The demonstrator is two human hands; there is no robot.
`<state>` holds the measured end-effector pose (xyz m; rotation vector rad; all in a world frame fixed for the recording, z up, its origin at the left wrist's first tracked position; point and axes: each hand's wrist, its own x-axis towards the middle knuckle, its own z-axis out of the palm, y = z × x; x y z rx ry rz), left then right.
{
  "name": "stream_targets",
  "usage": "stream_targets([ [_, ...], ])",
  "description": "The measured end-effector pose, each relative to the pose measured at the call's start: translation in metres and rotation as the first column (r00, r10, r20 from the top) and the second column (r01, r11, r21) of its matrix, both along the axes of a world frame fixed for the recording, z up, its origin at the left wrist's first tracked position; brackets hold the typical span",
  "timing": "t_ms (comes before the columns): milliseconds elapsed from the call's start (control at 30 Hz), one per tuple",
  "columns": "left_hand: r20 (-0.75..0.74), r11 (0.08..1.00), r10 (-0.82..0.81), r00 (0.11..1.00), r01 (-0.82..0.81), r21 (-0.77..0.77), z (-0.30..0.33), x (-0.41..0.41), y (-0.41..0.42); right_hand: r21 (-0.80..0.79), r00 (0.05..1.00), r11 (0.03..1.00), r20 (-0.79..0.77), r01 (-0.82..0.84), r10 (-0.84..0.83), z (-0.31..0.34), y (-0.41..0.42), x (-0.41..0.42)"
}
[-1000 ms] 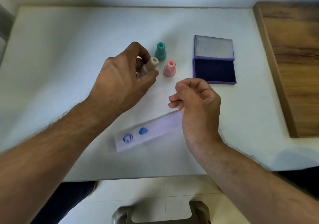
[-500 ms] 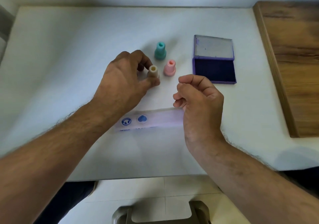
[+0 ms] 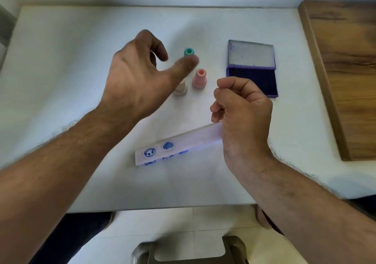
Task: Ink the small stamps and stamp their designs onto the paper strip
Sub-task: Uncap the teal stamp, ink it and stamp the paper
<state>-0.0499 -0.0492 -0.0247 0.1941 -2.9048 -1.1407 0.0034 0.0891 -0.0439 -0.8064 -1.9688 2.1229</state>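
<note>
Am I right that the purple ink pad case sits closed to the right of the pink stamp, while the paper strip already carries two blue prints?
Not quite: the purple ink pad case is open, its clear lid folded back and the dark pad exposed, as the head view shows. It does sit to the right of the small pink plastic stamp, and the white paper strip does carry two blue prints.

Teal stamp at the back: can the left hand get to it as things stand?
Probably yes. The open left hand hovers right beside the small teal plastic stamp, its thumb just in front. The cream stamp and pink stamp stand nearer, not between.
</note>
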Motion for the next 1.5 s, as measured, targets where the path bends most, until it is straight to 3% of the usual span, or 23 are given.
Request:
stream_targets([
  [167, -0.017, 1.000, -0.021, 1.000, 0.021, 0.010, 0.002, -0.020, 0.001, 0.037, 1.000, 0.999, -0.014, -0.001, 0.001, -0.003, 0.005, -0.003],
  [400, 0.197, 0.941, -0.263, 0.945, 0.296, -0.163, 0.010, -0.059, 0.023, 0.060, 1.000, 0.998, -0.017, -0.002, 0.003, -0.007, 0.005, -0.005],
  [533, 0.209, 0.925, -0.283, 0.936, 0.325, -0.199, 0.011, -0.066, 0.025, 0.067, 1.000, 0.998, -0.023, -0.001, 0.003, -0.004, 0.006, -0.006],
  [600, 0.201, 0.963, -0.221, 0.954, 0.246, -0.108, 0.015, -0.069, 0.020, 0.078, 1.000, 0.997, -0.022, -0.005, 0.006, -0.003, 0.008, -0.006],
  [667, 0.192, 0.988, -0.122, 0.974, 0.101, 0.116, 0.022, -0.069, 0.015, 0.090, 1.000, 0.996, -0.017, -0.005, 0.007, -0.002, 0.010, -0.006],
  [800, 0.206, 0.837, -0.024, 0.978, -0.093, 0.539, 0.039, -0.047, 0.010, 0.086, 0.999, 0.996, -0.023, -0.027, 0.029, 0.002, 0.009, -0.004],
  [1000, 0.335, 0.600, 0.036, 0.942, -0.288, 0.746, 0.042, 0.009, 0.012, 0.010, 0.992, 0.992, -0.027, -0.123, 0.123, 0.010, 0.003, -0.002],
  [1100, 0.345, 0.541, 0.047, 0.937, -0.315, 0.780, 0.039, 0.024, 0.014, -0.042, 0.981, 0.980, -0.019, -0.194, 0.194, 0.012, 0.000, -0.001],
  [1500, 0.199, 0.761, -0.071, 0.977, -0.077, 0.644, 0.039, 0.020, 0.018, -0.183, 0.968, 0.951, -0.061, -0.251, 0.243, 0.020, 0.000, -0.008],
])
